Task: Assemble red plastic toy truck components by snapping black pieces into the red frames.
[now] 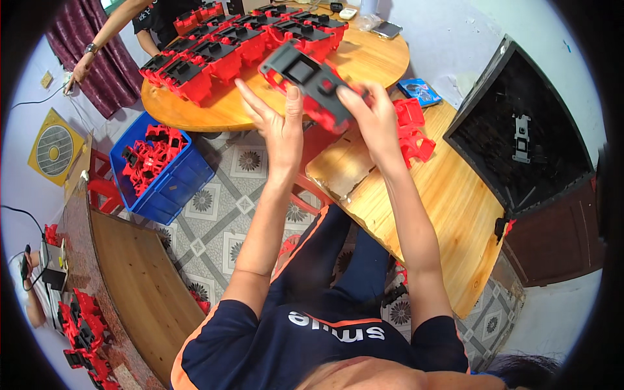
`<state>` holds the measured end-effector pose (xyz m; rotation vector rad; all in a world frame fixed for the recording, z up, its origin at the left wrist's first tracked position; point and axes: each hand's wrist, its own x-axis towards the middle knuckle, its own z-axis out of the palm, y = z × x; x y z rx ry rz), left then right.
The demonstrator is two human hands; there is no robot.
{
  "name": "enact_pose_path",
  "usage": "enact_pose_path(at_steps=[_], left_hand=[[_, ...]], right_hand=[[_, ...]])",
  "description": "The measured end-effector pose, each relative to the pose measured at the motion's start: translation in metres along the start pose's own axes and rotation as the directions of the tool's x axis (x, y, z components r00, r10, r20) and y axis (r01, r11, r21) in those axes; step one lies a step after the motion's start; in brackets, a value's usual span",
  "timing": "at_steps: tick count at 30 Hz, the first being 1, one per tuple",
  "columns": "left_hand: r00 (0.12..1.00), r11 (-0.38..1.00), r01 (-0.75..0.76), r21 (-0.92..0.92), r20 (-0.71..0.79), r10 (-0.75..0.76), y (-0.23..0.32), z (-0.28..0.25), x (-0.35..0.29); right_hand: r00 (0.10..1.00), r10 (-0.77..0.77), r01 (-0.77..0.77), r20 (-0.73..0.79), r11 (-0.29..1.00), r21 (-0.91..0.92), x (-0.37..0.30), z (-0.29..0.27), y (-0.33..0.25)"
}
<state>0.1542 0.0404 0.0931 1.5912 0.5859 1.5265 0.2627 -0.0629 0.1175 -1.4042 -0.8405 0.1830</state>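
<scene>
My right hand (376, 120) grips one end of a red plastic frame with a black top plate (304, 75), held tilted in the air above the tables. The piece is slightly blurred. My left hand (278, 130) is open beneath its other end, fingers and thumb apart; whether the thumb touches the piece I cannot tell. Beyond it, many similar red-and-black frames (237, 42) stand in rows on the round wooden table (195, 117). Red frames without black plates (415, 140) lie on the wooden board table (448, 195) beside my right forearm.
A blue crate (166, 195) of red and black parts stands on the tiled floor at left. At right, a black tray (552, 130) holds one dark grey plate (521, 138). A blue packet (419, 92) lies near the wall. Another person's arm (107, 39) reaches in at top left. More frames (84, 331) lie at lower left.
</scene>
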Motion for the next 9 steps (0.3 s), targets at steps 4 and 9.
enact_pose_path(at_steps=[4, 9], left_hand=[[0.921, 0.827, -0.372, 0.422, 0.278, 0.273, -0.028, 0.014, 0.042], [0.881, 0.745, -0.469, 0.474, 0.307, 0.36, -0.078, 0.045, 0.086]], right_hand=[[1.0, -0.013, 0.006, -0.022, 0.949, -0.316, 0.085, 0.03, 0.022], [0.993, -0.075, 0.049, -0.096, 0.967, -0.251, 0.06, 0.011, 0.043]])
